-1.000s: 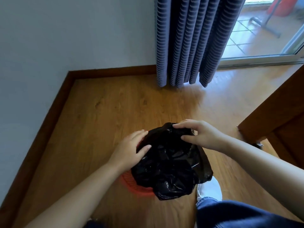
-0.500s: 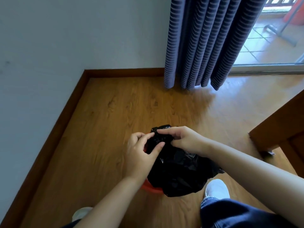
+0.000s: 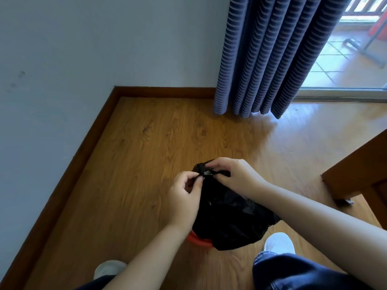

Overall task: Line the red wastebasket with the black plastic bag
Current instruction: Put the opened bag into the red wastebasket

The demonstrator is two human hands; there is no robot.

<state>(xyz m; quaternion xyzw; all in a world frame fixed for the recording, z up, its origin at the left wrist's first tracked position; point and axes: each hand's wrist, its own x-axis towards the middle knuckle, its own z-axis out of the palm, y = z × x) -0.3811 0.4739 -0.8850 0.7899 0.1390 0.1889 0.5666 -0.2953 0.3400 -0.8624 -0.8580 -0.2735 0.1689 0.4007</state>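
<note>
1. The crumpled black plastic bag [image 3: 228, 214] is draped over the small red plastic wastebasket [image 3: 199, 242], which stands on the wooden floor [image 3: 129, 164] between the person's white shoes. Only a sliver of the basket's red rim shows under the bag's near edge.
2. The left hand [image 3: 184, 197] has thumb and forefinger pinched together at the bag's top edge; the right hand [image 3: 232, 176] pinches the same gathered bit of film on the far side of the wastebasket. Both grips look closed on the bag, fingertips almost touching.
3. The film looks very thin, soft and nearly weightless, shiny enough to be slippery, and its layers probably cling together.
4. I'd say the place to hold is that top hem: rub the two layers apart between fingertips, then take one layer in each hand.
5. It should stretch over the rim easily, though a hard tug might tear it or tip the light wastebasket.
</note>
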